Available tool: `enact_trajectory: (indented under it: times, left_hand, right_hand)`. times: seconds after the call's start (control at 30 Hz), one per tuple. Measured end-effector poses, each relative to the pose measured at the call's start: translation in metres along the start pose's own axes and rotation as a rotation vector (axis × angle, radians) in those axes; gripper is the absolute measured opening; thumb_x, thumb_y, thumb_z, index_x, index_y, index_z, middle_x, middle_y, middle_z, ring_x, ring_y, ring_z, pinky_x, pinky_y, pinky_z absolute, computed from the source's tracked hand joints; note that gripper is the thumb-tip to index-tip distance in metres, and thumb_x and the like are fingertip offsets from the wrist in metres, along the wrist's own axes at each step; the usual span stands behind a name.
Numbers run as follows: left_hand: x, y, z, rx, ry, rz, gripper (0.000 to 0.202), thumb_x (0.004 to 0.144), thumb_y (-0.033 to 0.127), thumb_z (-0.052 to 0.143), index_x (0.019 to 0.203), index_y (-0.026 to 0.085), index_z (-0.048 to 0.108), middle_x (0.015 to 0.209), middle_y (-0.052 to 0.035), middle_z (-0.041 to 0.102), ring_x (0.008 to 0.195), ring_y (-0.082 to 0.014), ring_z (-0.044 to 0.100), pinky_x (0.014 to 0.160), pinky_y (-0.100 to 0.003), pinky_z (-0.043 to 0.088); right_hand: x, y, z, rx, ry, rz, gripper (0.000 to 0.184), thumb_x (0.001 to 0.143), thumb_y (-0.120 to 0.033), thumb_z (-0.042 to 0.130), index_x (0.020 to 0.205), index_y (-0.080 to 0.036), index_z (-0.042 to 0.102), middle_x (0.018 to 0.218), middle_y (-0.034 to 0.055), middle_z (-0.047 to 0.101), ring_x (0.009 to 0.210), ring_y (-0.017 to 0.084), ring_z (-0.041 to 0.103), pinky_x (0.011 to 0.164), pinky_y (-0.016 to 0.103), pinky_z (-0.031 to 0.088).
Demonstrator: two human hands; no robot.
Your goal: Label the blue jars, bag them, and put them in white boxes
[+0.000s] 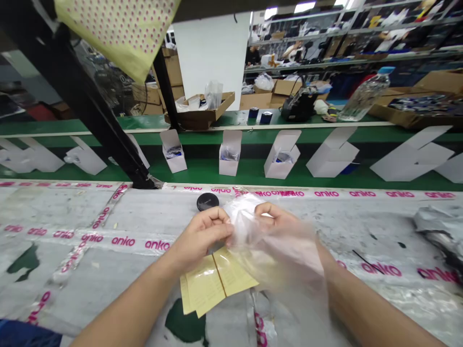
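Left hand (198, 236) and right hand (278, 224) pinch a clear plastic bag (249, 226) above the counter (119, 274).
Fingers of both hands clench the bag, the right ones blurred. Yellow leaflets (217, 282) lie just below the bag, a black disc (208, 201) just beyond it.

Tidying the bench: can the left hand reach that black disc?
Probably yes: the left hand sits just below the black disc, nothing between them, though it seems to pinch the clear plastic bag.
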State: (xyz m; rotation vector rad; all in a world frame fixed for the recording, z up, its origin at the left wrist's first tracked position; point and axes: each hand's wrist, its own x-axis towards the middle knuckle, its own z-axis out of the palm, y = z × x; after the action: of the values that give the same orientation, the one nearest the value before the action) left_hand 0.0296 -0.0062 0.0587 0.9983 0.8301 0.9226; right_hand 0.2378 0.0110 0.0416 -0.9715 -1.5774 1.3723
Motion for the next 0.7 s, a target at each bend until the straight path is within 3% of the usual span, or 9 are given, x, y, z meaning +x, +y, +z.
enact_trajectory:
  times: [0.1, 0.2, 0.4, 0.57, 0.7]
  left_hand:
    - [-0.004, 0.017, -0.018, 0.230, -0.074, -0.142, 0.027, 0.082, 0.039, 0.075, 0.076, 0.017, 0.061, 0.067, -0.0008, 0.065, 0.062, -0.0115, 0.060, 0.064, -0.025, 0.047]
    - [-0.008, 0.029, -0.038, 0.367, -0.086, -0.242, 0.033, 0.083, 0.046, 0.075, 0.077, 0.017, 0.059, 0.069, -0.0030, 0.070, 0.057, -0.0114, 0.061, 0.055, -0.023, 0.047]
    - [-0.004, 0.031, -0.067, 0.444, 0.144, -0.251, 0.029, 0.085, 0.042, 0.068, 0.077, 0.018, 0.053, 0.075, -0.0065, 0.072, 0.061, -0.0157, 0.068, 0.040, -0.018, 0.040]
    - [0.018, 0.009, -0.071, 0.588, 0.419, -0.077, 0.021, 0.093, 0.034, 0.053, 0.078, 0.020, 0.048, 0.071, -0.0027, 0.067, 0.054, -0.0132, 0.063, 0.040, -0.019, 0.033]
    - [0.028, -0.009, -0.072, 0.764, 0.576, 0.064, 0.018, 0.088, 0.020, 0.056, 0.072, 0.021, 0.048, 0.064, 0.0019, 0.055, 0.057, -0.0145, 0.057, 0.057, -0.025, 0.042]
  right_hand:
    - [0.007, -0.012, 0.004, 0.214, -0.258, 0.311, 0.023, 0.075, -0.033, 0.078, 0.094, -0.023, 0.069, 0.072, -0.0007, 0.068, 0.058, 0.014, 0.062, 0.052, 0.025, 0.050]
    - [0.021, -0.018, 0.014, 0.174, -0.270, 0.450, 0.012, 0.072, -0.025, 0.077, 0.081, -0.019, 0.072, 0.073, 0.0008, 0.070, 0.060, 0.013, 0.061, 0.054, 0.024, 0.048]
    - [0.062, 0.001, 0.037, -0.111, 0.092, 0.298, 0.003, 0.072, -0.019, 0.062, 0.070, -0.019, 0.061, 0.061, -0.0008, 0.063, 0.054, 0.014, 0.058, 0.054, 0.026, 0.049]
    - [0.088, 0.009, 0.047, -0.310, 0.098, 0.269, 0.009, 0.074, -0.013, 0.057, 0.072, -0.021, 0.055, 0.054, -0.0029, 0.058, 0.045, 0.013, 0.052, 0.045, 0.024, 0.040]
    - [0.106, 0.007, 0.044, -0.530, 0.015, 0.280, 0.018, 0.072, -0.010, 0.061, 0.060, -0.021, 0.054, 0.044, -0.0024, 0.053, 0.040, 0.013, 0.049, 0.045, 0.025, 0.036]
